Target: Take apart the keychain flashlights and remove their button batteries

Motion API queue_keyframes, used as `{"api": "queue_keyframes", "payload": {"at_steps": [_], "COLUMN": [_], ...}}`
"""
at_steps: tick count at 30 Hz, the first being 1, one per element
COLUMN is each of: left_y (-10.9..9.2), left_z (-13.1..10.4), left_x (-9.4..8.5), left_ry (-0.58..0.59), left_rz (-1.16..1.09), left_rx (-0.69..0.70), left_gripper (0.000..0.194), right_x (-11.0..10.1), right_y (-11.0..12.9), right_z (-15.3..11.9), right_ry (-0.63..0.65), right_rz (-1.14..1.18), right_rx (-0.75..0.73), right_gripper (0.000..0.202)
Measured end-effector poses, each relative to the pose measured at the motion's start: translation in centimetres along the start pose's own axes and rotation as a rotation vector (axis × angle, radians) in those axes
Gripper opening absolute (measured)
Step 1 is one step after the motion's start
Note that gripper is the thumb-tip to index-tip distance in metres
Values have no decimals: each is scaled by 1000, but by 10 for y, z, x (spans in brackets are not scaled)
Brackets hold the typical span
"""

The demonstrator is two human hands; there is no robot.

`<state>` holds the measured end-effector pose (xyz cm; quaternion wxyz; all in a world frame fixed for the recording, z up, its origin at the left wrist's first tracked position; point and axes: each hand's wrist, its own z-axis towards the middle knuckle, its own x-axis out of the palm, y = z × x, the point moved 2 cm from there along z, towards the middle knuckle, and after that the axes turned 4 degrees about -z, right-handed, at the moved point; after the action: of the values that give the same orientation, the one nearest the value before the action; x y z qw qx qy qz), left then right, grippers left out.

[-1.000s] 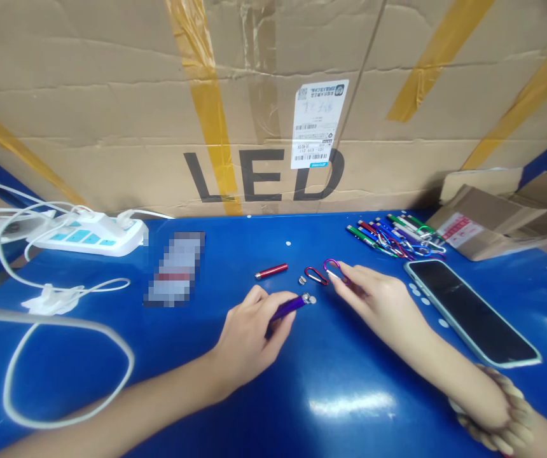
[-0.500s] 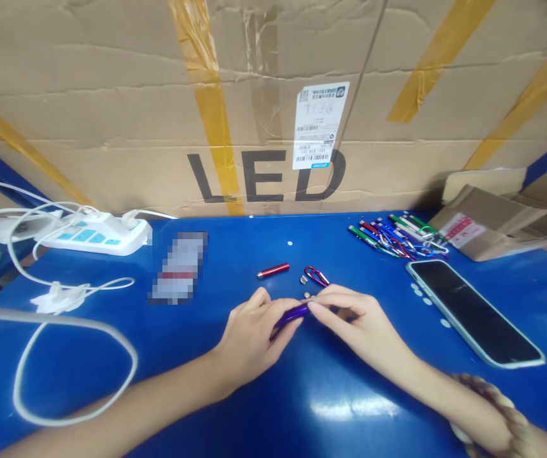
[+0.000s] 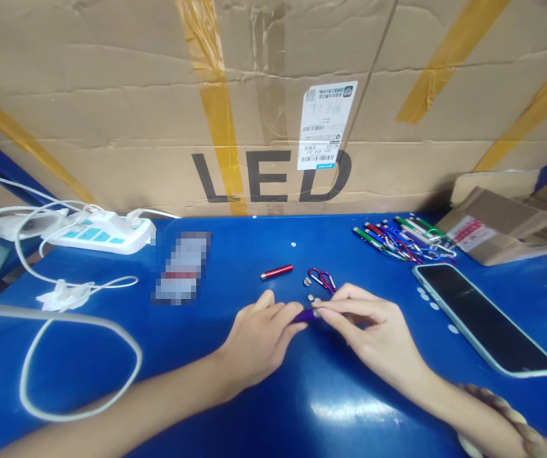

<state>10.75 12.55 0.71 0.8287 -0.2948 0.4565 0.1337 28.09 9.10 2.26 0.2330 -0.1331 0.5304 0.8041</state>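
2 nearly closed hands [image 3: 266, 337] [image 3: 376, 327] pinch a purple tube [image 3: 304, 315], long axis crosswise, silver end [image 3: 316, 312] pointing right.

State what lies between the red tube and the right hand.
In the head view, small metal pieces and carabiners lie between the red tube and the right hand.
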Motion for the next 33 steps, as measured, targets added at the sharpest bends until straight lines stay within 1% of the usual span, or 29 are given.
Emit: {"api": "queue_keyframes", "payload": {"at_steps": [2,4,6,9,14,19,25,29,33], "left_y": [4,8,10,12,14,15,13,12,12], "left_z": [0,1,1,3,3,2,1,0,1], "left_x": [-1,-1,-1,1,5,7,5,3,4], "left_ry": [11,-13,-67,-107,-58,-35,-80,-119,-83], "left_rz": [-42,-91,-138,-170,-82,-37,-44,-72,-65], "left_rx": [-120,-248,-301,-247,-165,-136,-122,-109,-142], "left_gripper": [31,25,19,15,20,27,34,33,32], "right_x": [-5,-11,-14,-15,-10,-9,-9,-8,-7], "right_y": [-2,-7,-15,-24,-26,-23,-25,-27,-29], "right_z": [3,8,12,14,11,6,7,8,8], "right_ry": [-50,-96,-101,-78,20,54,97,119,131], "right_rz": [-47,-88,-114,-137,-200,-269,-303,-342,-381], "right_rx": [-26,-29,-17,-34,-123,-207,-197,-190,-169], "right_gripper": [13,13,15,16,11,13,15,14,16]}}
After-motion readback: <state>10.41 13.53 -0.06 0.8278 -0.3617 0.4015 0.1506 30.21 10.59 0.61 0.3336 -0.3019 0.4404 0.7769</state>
